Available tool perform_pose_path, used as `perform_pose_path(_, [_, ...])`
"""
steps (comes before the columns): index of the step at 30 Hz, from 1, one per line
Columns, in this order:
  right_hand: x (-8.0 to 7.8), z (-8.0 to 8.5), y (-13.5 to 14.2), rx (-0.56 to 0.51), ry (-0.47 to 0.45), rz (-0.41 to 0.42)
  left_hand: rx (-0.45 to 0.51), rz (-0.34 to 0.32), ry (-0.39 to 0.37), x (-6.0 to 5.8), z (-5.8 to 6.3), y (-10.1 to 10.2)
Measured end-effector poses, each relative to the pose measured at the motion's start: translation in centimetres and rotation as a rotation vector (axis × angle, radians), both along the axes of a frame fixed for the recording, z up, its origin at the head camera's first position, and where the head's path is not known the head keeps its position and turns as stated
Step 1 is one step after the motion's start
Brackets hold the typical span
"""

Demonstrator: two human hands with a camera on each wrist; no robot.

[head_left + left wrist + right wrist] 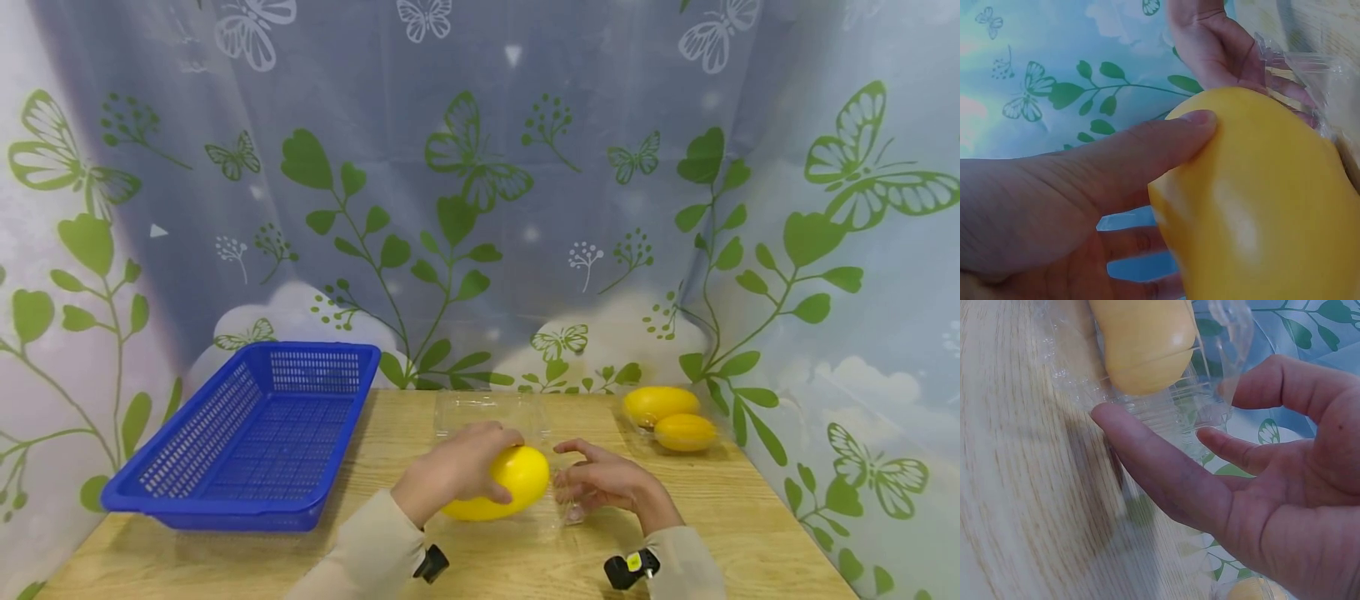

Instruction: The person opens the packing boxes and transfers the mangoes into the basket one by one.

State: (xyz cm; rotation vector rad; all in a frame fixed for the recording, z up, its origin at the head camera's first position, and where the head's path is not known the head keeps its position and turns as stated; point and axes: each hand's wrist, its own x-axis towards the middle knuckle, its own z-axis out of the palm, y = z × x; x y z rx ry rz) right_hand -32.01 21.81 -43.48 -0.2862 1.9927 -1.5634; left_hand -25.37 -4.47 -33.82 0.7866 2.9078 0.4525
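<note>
A large yellow mango-like fruit [528, 479] is gripped by my left hand [457, 467], with the thumb lying on its near side. It is at a clear plastic box [487, 408] whose see-through walls are hard to trace. Beside the box's right part, my right hand [611, 483] touches the plastic edge with spread, fairly straight fingers [1166, 462]. Through the clear plastic [1063, 362], the fruit's rounded end [1147, 353] shows in the right wrist view. Whether the fruit touches the box floor, I cannot tell.
On the left of the wooden table [390, 550] stands a blue mesh basket [318, 504]. Two more yellow fruits, one larger [660, 403] and one smaller [686, 432], sit in clear plastic at the back right. A butterfly-print curtain [480, 250] hangs behind the table.
</note>
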Motion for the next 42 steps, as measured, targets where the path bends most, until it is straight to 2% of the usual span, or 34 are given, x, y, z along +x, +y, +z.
perform_pose_path(17, [0.0,-0.2,0.1,-0.018,-0.005,0.012,-0.02,-0.046,0.067,0.7,1.0,-2.3])
perform_pose_path(28, [-0.2,-0.3,0.3,-0.024,-0.01,0.004,-0.038,-0.076,0.031,0.8,2.3,-4.3])
perform_pose_path(42, [-0.1,-0.1,0.2,-0.019,-0.013,0.002,-0.06,-0.059,-0.006,0.2,4.0,-7.3])
